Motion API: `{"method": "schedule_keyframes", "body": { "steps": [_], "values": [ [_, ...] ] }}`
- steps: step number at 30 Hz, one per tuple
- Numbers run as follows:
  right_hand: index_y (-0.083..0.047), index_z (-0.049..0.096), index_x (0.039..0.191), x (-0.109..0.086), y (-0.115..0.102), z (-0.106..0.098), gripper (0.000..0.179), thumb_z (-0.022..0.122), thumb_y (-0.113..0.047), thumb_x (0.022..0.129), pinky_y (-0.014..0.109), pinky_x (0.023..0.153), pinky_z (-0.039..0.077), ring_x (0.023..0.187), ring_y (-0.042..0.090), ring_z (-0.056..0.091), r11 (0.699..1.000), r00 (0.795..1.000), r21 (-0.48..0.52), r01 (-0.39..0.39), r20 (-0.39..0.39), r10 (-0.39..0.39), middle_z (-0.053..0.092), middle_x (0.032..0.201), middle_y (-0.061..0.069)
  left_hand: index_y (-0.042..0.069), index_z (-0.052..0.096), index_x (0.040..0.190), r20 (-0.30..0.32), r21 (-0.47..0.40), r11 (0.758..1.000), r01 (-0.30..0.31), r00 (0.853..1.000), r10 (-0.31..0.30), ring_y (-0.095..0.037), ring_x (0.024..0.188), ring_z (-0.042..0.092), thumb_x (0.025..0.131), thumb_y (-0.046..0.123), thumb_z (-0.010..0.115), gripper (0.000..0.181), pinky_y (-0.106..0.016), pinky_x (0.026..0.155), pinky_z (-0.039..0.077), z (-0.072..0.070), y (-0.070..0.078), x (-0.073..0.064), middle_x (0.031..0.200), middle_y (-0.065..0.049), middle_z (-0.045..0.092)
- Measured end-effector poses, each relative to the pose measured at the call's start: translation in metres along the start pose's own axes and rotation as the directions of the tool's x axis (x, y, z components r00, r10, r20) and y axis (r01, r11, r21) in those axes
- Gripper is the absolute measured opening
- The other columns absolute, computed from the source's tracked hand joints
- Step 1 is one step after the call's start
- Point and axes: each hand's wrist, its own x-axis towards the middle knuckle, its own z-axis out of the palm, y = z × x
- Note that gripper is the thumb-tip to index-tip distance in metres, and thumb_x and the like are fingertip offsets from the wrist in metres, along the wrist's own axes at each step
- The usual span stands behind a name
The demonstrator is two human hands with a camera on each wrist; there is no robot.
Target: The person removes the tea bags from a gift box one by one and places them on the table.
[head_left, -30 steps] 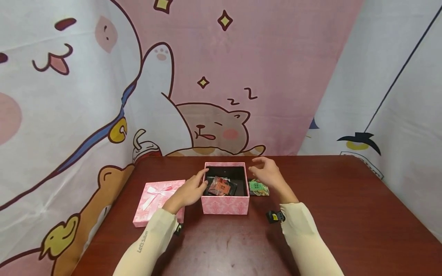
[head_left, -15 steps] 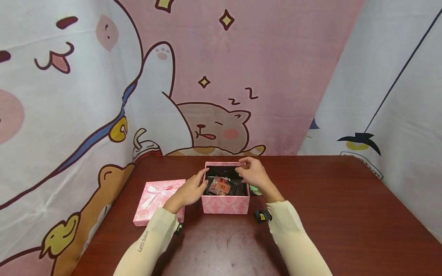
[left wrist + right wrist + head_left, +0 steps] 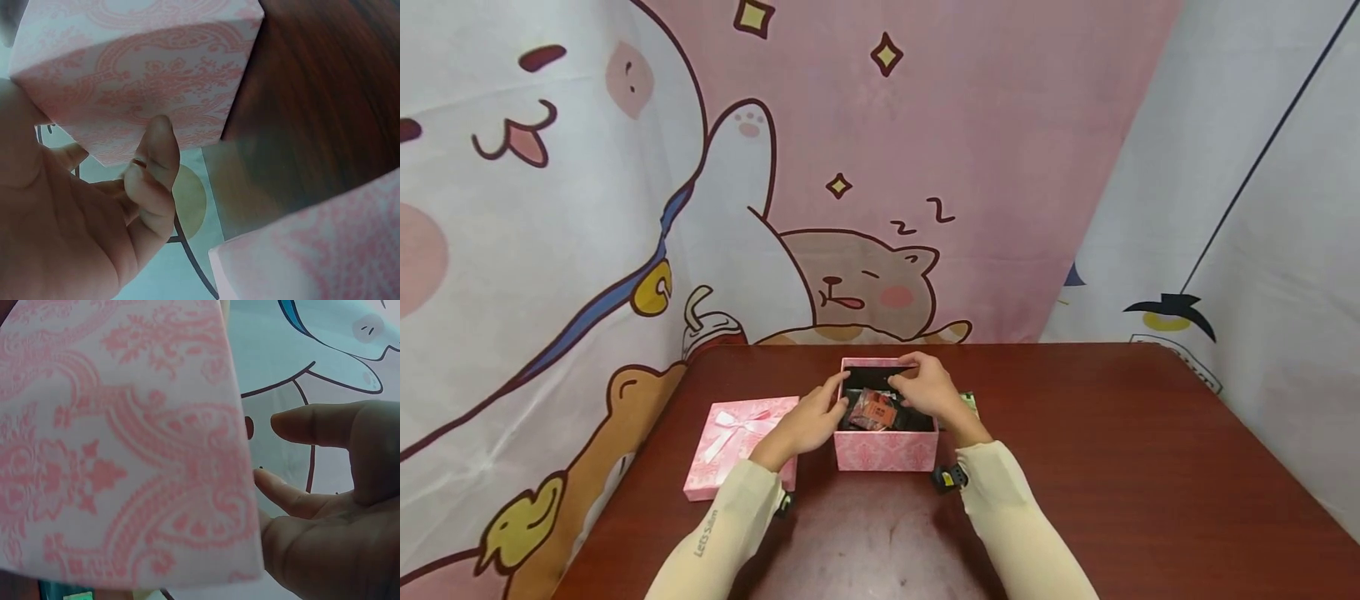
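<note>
A pink patterned gift box [image 3: 886,451] with a black inside stands without its lid. In it lie a small packet with an orange-red label [image 3: 875,410] and other dark packets, partly hidden. My left hand [image 3: 806,422] grips the box's left wall at the rim; in the left wrist view its fingers [image 3: 159,147] lie against the outer side. Above the box's right half hovers my right hand [image 3: 927,390], thumb and fingers apart, with nothing visible between them. Right of the box, a green-labelled packet [image 3: 969,402] is mostly covered by that hand.
The pink lid [image 3: 737,437] with a ribbon bow lies left of the box, partly under the left forearm. Both stand on a brown wooden table [image 3: 1120,467]. A cartoon-printed cloth [image 3: 1000,167] hangs behind the table.
My right hand has moved left, from beside the box to over its right half. The left hand stays on the box's left wall.
</note>
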Motion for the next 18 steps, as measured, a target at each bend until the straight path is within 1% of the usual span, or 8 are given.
{"method": "schedule_keyframes", "body": {
  "steps": [4, 10, 12, 15, 18],
  "values": [
    [0.003, 0.057, 0.129, 0.002, 0.002, 0.005, 0.042, 0.068, -0.013, 0.092, 0.041, 0.071, 0.058, 0.068, 0.02, 0.068, 1.0, 1.0, 0.002, -0.011, 0.002, 0.011, 0.063, 0.114, 0.024, 0.02, 0.033, 0.154, 0.001, 0.004, 1.0, -0.005, 1.0, 0.005, -0.038, 0.132, 0.046, 0.104, 0.033, 0.045, 0.054, -0.062, 0.103, 0.038, 0.0, 0.0, 0.0, 0.143, -0.023, 0.048],
    [0.002, 0.053, 0.133, 0.004, 0.004, 0.009, 0.046, 0.067, -0.015, 0.093, 0.041, 0.074, 0.057, 0.08, 0.031, 0.069, 0.999, 0.999, -0.003, -0.044, 0.025, 0.044, 0.057, 0.122, 0.027, 0.017, 0.034, 0.154, -0.01, 0.018, 1.0, -0.022, 1.0, 0.022, -0.039, 0.13, 0.048, 0.104, 0.031, 0.044, 0.053, -0.061, 0.101, 0.039, 0.0, 0.0, 0.0, 0.14, -0.025, 0.05],
    [0.003, 0.052, 0.134, 0.004, 0.005, 0.01, 0.047, 0.066, -0.015, 0.093, 0.04, 0.073, 0.057, 0.084, 0.035, 0.069, 0.999, 0.998, -0.01, -0.047, 0.036, 0.047, 0.055, 0.124, 0.029, 0.018, 0.033, 0.154, -0.011, 0.02, 1.0, -0.019, 1.0, 0.019, -0.038, 0.13, 0.049, 0.104, 0.032, 0.044, 0.053, -0.061, 0.101, 0.04, 0.001, -0.001, 0.0, 0.14, -0.024, 0.05],
    [0.004, 0.05, 0.135, 0.004, 0.007, 0.012, 0.048, 0.066, -0.015, 0.094, 0.041, 0.074, 0.057, 0.089, 0.038, 0.068, 0.998, 0.997, -0.011, -0.054, 0.046, 0.055, 0.054, 0.124, 0.03, 0.018, 0.033, 0.154, -0.003, 0.018, 1.0, -0.022, 1.0, 0.022, -0.038, 0.131, 0.048, 0.104, 0.032, 0.044, 0.053, -0.061, 0.101, 0.04, 0.001, -0.002, 0.0, 0.141, -0.024, 0.05],
    [0.005, 0.05, 0.135, 0.004, 0.008, 0.013, 0.048, 0.066, -0.015, 0.094, 0.041, 0.073, 0.057, 0.089, 0.039, 0.067, 0.998, 0.997, -0.023, -0.057, 0.053, 0.058, 0.055, 0.121, 0.028, 0.019, 0.032, 0.155, 0.009, 0.017, 1.0, -0.021, 1.0, 0.021, -0.038, 0.132, 0.047, 0.104, 0.033, 0.043, 0.054, -0.06, 0.102, 0.039, 0.001, -0.003, 0.0, 0.143, -0.023, 0.048]
  ]
}}
